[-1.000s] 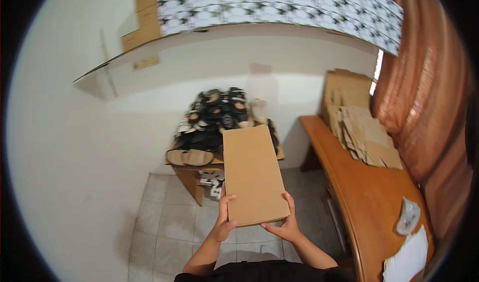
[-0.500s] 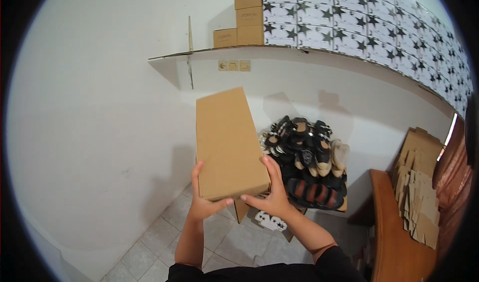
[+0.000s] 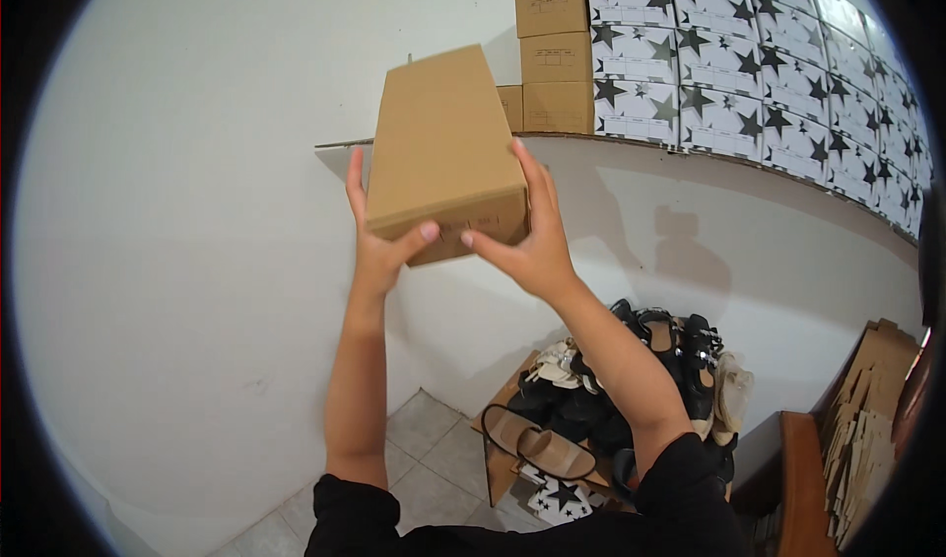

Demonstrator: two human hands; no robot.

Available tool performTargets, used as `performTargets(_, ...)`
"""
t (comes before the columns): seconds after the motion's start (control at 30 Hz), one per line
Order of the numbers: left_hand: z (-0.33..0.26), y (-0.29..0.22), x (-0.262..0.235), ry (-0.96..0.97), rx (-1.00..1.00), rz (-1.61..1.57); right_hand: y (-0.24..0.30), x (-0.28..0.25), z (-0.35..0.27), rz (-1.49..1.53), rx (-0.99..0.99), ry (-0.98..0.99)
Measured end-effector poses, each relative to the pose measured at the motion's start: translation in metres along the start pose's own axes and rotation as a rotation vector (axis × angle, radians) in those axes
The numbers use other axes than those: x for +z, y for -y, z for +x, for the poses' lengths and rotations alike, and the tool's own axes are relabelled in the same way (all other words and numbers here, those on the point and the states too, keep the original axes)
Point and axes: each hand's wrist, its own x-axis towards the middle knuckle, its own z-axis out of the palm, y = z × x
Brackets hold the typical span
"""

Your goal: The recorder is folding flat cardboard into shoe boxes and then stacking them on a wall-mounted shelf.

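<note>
A brown cardboard shoebox [image 3: 443, 138] is held up in front of me between both hands, level with the wall shelf [image 3: 631, 141]. My left hand [image 3: 374, 237] grips its left side, the thumb pressed on the near end. On the opposite side my right hand [image 3: 537, 227] has its fingers along the box and its thumb on that same end, which bears small print. The far end of the box overlaps the shelf's left part and partly hides a small brown box [image 3: 509, 107] there.
On the shelf stand stacked brown boxes [image 3: 557, 60] and rows of white star-patterned boxes [image 3: 719, 65]. Below, shoes and sandals [image 3: 557, 454] pile on a small wooden table [image 3: 501, 473]. Flattened cardboard [image 3: 862, 439] lies by an orange-brown wooden piece of furniture [image 3: 803, 478] at right.
Both hands have raised the shoebox from below the shelf to shelf height. Its near end now shows more. The view has tilted upward, so the shoes appear lower.
</note>
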Motion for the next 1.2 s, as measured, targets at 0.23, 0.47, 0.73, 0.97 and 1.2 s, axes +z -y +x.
performTargets(0.23,0.108,0.100,-0.025,-0.102,0.178,0.007,-0.085,0.011,0.082,-0.153,-0.190,0.161)
performTargets(0.47,0.219,0.181,-0.027,-0.429,0.247,0.026,-0.160,0.039,0.136,-0.383,-0.236,0.016)
performTargets(0.73,0.290,0.247,-0.006,-0.171,0.095,0.316,-0.218,0.038,0.177,-0.737,-0.116,-0.178)
performTargets(0.97,0.286,0.305,-0.001,0.264,0.011,0.164,-0.240,0.049,0.173,-1.526,0.033,-0.043)
performTargets(1.2,0.234,0.282,-0.019,-0.006,0.294,0.455,-0.180,0.024,0.128,-1.238,-0.170,-0.099)
